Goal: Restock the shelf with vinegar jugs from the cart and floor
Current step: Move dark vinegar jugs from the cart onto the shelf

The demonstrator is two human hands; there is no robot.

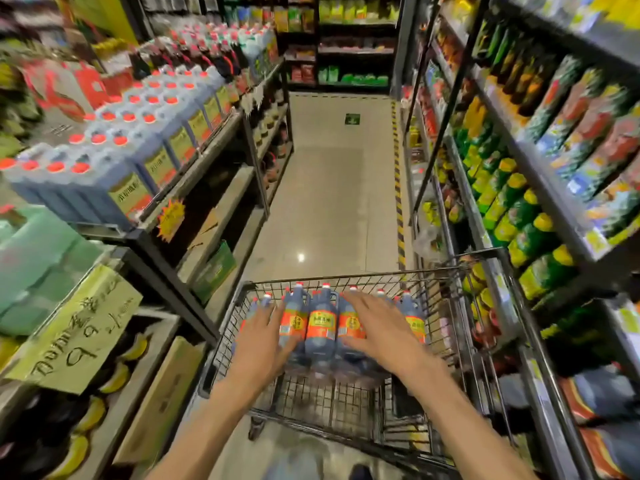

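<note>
Several dark vinegar jugs (321,327) with orange labels and red-and-white caps stand packed together in a wire shopping cart (349,278) in the aisle. My left hand (263,336) reaches over the left side of the group, fingers straight and spread, at or just short of a jug's label. My right hand (375,325) hovers over the jugs on the right, fingers spread and straight, holding nothing. The image is motion-blurred. On the left shelf (207,147), rows of clear jugs (138,147) with red caps stand tightly together.
Shelves line both sides of the narrow aisle. Green and yellow packets (519,216) fill the right shelf, close against the cart. A cardboard box (162,400) and a handwritten yellow sign (79,327) sit low on the left. The tiled floor (332,188) stretches ahead beyond the cart.
</note>
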